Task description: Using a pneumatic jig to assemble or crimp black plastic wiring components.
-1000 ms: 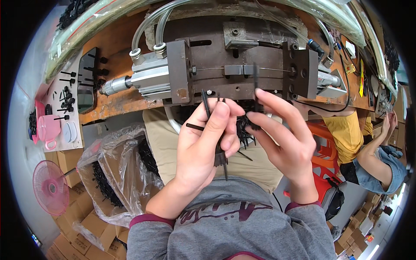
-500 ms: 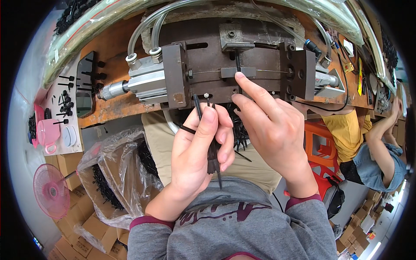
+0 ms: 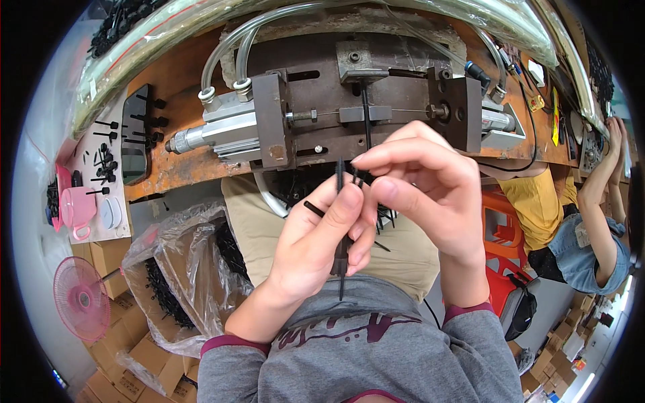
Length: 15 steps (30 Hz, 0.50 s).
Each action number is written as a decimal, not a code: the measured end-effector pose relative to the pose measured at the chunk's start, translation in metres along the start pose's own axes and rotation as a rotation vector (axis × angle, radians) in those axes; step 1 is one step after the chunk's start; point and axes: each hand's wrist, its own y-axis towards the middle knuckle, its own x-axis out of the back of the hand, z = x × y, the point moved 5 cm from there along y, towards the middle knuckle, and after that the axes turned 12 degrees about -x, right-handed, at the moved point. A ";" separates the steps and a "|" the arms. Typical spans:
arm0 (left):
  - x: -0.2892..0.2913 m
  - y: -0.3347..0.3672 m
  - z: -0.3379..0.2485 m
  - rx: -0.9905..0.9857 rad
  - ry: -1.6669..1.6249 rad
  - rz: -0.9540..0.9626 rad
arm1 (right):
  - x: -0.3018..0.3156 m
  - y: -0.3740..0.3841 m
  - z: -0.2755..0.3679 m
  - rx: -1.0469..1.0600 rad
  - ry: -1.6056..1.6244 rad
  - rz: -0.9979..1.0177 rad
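The left hand (image 3: 316, 235) has its grip closed on several black rods (image 3: 341, 260) before the machine (image 3: 322, 91); another rod (image 3: 367, 131) crosses its metal block (image 3: 348, 115). Whether the right hand (image 3: 430, 191), alongside, grips any cannot be told.

I've got hardly any gap between my left hand (image 3: 319, 235) and right hand (image 3: 437, 195). Ahead there's decent room between the left block (image 3: 274, 124) and right block (image 3: 462, 114), but a black rod (image 3: 367, 132) across the grey bar (image 3: 351, 115) splits it. Hoses (image 3: 213, 64) crowd back left.
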 end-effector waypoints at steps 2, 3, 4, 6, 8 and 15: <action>-0.001 0.000 0.002 0.026 0.006 0.023 | -0.003 0.000 0.001 -0.107 0.118 0.091; -0.003 0.001 0.000 0.040 0.022 -0.007 | -0.004 0.000 0.002 -0.170 0.201 0.128; -0.003 0.001 0.001 0.041 0.023 0.023 | -0.006 0.000 0.001 -0.233 0.284 0.165; 0.001 0.001 0.004 0.045 0.022 0.083 | -0.005 0.000 -0.002 -0.252 0.331 0.148; -0.002 0.003 0.005 0.016 0.057 0.088 | -0.003 -0.001 -0.004 -0.252 0.343 0.130; 0.002 0.004 0.007 -0.005 0.232 0.019 | 0.010 -0.005 0.009 -0.130 0.422 -0.125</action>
